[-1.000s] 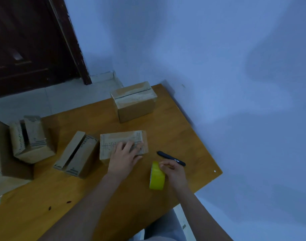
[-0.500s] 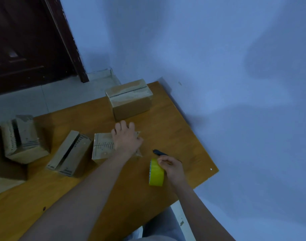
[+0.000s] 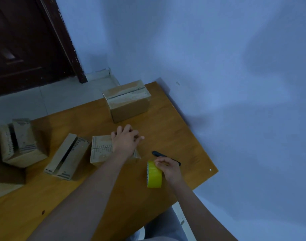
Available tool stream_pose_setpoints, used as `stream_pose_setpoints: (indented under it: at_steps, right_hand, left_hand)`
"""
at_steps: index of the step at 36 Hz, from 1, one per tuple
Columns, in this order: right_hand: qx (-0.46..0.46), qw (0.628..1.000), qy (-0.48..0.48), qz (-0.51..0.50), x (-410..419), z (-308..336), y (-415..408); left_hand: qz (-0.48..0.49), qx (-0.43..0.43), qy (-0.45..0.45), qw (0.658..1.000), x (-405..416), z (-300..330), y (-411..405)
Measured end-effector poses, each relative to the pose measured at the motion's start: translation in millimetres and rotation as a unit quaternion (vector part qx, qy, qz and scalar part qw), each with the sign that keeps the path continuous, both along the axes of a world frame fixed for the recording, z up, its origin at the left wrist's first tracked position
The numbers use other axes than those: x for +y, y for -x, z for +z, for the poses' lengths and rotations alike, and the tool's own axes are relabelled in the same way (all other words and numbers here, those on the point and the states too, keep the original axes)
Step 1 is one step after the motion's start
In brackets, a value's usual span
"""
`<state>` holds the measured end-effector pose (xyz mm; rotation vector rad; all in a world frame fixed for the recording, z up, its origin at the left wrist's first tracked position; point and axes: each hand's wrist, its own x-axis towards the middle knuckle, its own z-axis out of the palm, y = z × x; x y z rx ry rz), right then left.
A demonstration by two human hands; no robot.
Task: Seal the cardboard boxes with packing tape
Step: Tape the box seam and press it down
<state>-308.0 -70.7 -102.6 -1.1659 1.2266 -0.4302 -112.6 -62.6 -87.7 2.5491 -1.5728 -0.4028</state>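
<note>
Two hands work: your left hand presses the small box; your right hand pinches the tape roll, table edge at three o'clock.

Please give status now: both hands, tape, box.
Left hand rests on small box. Right hand grips yellow tape roll, upright on table. Black pen beside it.

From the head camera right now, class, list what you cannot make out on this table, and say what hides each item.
- Small flat cardboard box: the left hand lies over its right part, hiding the seam there.
- Yellow roll of packing tape: its loose end cannot be seen under the right hand.
- Black pen: its middle is behind the right hand.
- Large brown box at the left: cut off by the frame edge.
- Printing on the box flaps: too small and dim to read.
</note>
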Motion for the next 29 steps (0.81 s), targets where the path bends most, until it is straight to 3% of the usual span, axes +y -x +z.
stream_pose_setpoints:
  at_steps: [12,14,17,19,22,24,29]
  right_hand:
    - [0.02,1.0,0.001,0.008,1,8,-2]
    - [0.018,1.0,-0.004,0.004,2,11,-2]
    - [0.026,1.0,-0.008,-0.004,3,14,-3]
    - [0.028,1.0,-0.007,-0.004,3,16,-5]
    - [0.035,0.999,-0.004,0.005,3,17,-6]
    - [0.043,0.999,-0.002,0.004,3,17,-6]
    - [0.049,0.999,0.002,0.002,6,18,-8]
  left_hand:
    - [-0.028,0.005,-0.031,0.999,1,5,3]
    - [-0.021,0.047,0.007,0.999,3,4,0]
    - [0.006,0.149,0.152,0.977,12,7,-8]
    - [0.015,0.165,0.237,0.957,18,10,-16]
    - [-0.007,0.163,0.287,0.944,28,18,-23]
    - [-0.06,0.176,0.258,0.948,40,22,-24]
    - [-0.186,0.122,0.017,0.975,64,14,-17]
